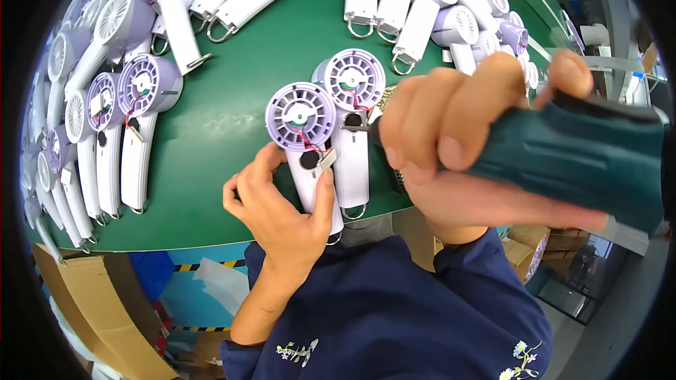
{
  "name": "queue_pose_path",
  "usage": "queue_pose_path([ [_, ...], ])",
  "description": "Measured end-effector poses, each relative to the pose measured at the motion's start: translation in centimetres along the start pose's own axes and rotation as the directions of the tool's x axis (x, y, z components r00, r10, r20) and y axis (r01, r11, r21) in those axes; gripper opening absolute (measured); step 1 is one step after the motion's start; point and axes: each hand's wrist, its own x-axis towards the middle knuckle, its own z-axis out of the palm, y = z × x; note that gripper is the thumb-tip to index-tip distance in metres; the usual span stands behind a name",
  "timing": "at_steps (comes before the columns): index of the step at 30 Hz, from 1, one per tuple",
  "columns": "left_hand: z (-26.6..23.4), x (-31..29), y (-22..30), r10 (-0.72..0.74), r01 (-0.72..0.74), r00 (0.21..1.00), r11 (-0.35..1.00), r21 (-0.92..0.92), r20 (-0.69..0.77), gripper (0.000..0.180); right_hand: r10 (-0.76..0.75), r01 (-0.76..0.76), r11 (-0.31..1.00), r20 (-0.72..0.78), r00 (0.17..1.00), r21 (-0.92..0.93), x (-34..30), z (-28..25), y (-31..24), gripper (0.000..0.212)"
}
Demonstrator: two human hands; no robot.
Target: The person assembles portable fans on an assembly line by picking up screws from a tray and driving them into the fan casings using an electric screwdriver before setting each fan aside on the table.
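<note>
My left hand (285, 207) is closed round the white handle of a handheld fan (301, 116) lying near the table's front edge. Its lilac round head faces up, with red wires running to a small white connector (327, 159) by my thumb. Touching it on the right lies a second handheld fan (351, 162), also with its round head uncovered. My right hand (458, 123) grips a teal electric screwdriver (570, 158), held sideways. The screwdriver's thin bit (358, 128) points left, over the upper handle of the second fan; whether it touches cannot be told.
Many white and lilac fans (116, 21) crowd the left and far sides of the green table (218, 98). Small brass-coloured screws (386, 98) show partly behind my right hand. Below the table's edge stands an open cardboard box (116, 302) at the left.
</note>
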Motion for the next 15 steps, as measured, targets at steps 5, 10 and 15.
queue_pose_path([
  [5, 0.0, 0.2, 0.1, -0.014, 0.013, 1.0, 0.999, -0.039, -0.024, 0.063, 0.11, -0.048, 0.983, 0.359, 0.927, -0.178, -0.1, -3.7, 0.5, 0.099],
  [10, 0.0, 0.3, 0.1, -0.011, 0.01, 1.0, 0.999, -0.042, -0.016, 0.061, 0.105, -0.058, 0.982, 0.259, 0.96, -0.182, -0.5, -3.6, 2.3, 0.102],
  [15, -0.1, 0.5, 0.2, -0.02, 0.02, 1.0, 0.998, -0.06, 0.002, 0.06, 0.069, -0.04, 0.99, 0.214, 0.974, -0.138, -1.4, -3.5, 4.1, 0.101],
])
